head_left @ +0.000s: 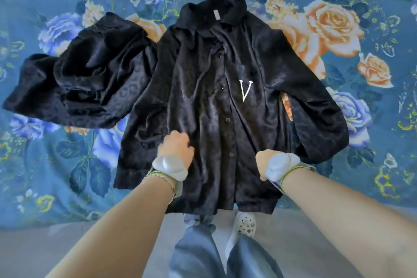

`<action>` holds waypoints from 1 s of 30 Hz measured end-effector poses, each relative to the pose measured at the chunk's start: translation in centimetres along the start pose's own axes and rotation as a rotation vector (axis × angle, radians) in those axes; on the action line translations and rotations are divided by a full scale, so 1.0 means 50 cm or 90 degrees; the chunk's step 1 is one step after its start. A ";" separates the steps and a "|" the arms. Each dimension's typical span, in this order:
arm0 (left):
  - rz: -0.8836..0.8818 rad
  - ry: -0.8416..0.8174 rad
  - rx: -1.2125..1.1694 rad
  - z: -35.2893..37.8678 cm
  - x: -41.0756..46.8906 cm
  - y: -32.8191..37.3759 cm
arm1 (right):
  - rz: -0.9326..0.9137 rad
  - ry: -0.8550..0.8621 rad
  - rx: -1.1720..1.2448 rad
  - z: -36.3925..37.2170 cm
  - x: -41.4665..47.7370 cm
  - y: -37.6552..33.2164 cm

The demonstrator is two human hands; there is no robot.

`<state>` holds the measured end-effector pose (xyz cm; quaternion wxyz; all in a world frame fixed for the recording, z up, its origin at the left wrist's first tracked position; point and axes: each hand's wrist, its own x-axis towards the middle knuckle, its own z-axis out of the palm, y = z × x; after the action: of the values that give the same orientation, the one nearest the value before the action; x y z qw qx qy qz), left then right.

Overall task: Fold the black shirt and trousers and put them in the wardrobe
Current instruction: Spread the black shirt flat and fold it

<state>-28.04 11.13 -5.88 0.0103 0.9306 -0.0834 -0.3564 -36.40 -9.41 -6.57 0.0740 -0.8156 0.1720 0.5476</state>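
Left grip [174, 146] rests fingers-down on the black shirt's [214, 101] lower front – curled, whether it pinches cloth I cannot tell. Right grip [268, 160] is closed on the shirt's right edge. Shirt lies face-up on the floral bed [338, 119], hem over the edge nearest the grips. Trousers [74, 81] – bunched, beyond and left of the left grip, touching the shirt.

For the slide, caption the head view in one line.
Both hands, left and right, smooth the black shirt on the floral bedspread; black trousers lie crumpled alongside.
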 end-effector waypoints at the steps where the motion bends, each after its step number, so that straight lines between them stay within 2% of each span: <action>1: -0.050 0.095 -0.041 -0.022 0.012 -0.019 | -0.033 0.029 0.005 -0.020 0.008 -0.020; 2: -0.102 0.162 -0.076 -0.039 0.024 -0.041 | -0.068 0.065 0.030 -0.042 0.011 -0.050; 4: -0.202 0.211 -0.138 -0.062 0.064 -0.094 | -0.113 0.115 0.060 -0.085 0.027 -0.113; 6: -0.271 0.162 -0.139 -0.078 0.105 -0.135 | -0.138 0.141 0.098 -0.116 0.036 -0.173; 9: -0.304 0.035 -0.106 -0.095 0.165 -0.191 | -0.143 0.171 0.275 -0.160 0.049 -0.261; 11: -0.240 -0.019 -0.105 -0.107 0.177 -0.210 | -0.157 0.168 0.408 -0.183 0.046 -0.310; 13: -0.112 -0.043 -0.137 -0.145 0.165 -0.190 | -0.191 0.099 0.568 -0.222 0.032 -0.354; 15: 0.014 -0.054 -0.264 -0.207 0.137 -0.129 | -0.186 -0.011 0.691 -0.275 0.020 -0.378; 17: 0.152 -0.186 -0.397 -0.254 0.107 -0.060 | -0.180 -0.076 0.757 -0.313 0.021 -0.369; 18: 0.203 -0.268 -0.418 -0.279 0.103 -0.034 | -0.174 -0.056 0.765 -0.343 0.024 -0.354; 19: 0.244 -0.284 -0.420 -0.290 0.115 -0.025 | -0.168 -0.011 0.765 -0.367 0.027 -0.331; 20: 0.275 -0.234 -0.424 -0.304 0.134 -0.018 | -0.167 0.051 0.734 -0.385 0.035 -0.299; 21: 0.293 -0.133 -0.418 -0.318 0.157 -0.017 | -0.167 0.107 0.680 -0.403 0.041 -0.266; 23: 0.352 0.053 -0.354 -0.349 0.214 0.000 | -0.177 0.136 0.564 -0.440 0.047 -0.195; 24: 0.401 0.079 -0.291 -0.363 0.231 0.001 | -0.191 0.110 0.536 -0.446 0.044 -0.175; 27: 0.474 -0.044 -0.007 -0.406 0.312 0.065 | -0.229 0.092 0.469 -0.492 0.049 -0.114; 30: 0.456 -0.168 0.130 -0.415 0.380 0.121 | -0.232 0.082 0.423 -0.515 0.068 -0.062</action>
<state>-1.25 1.26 -2.51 0.0302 0.7852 -0.4383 -0.4364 -11.78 -15.14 0.11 0.4196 -0.7970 0.1963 0.3876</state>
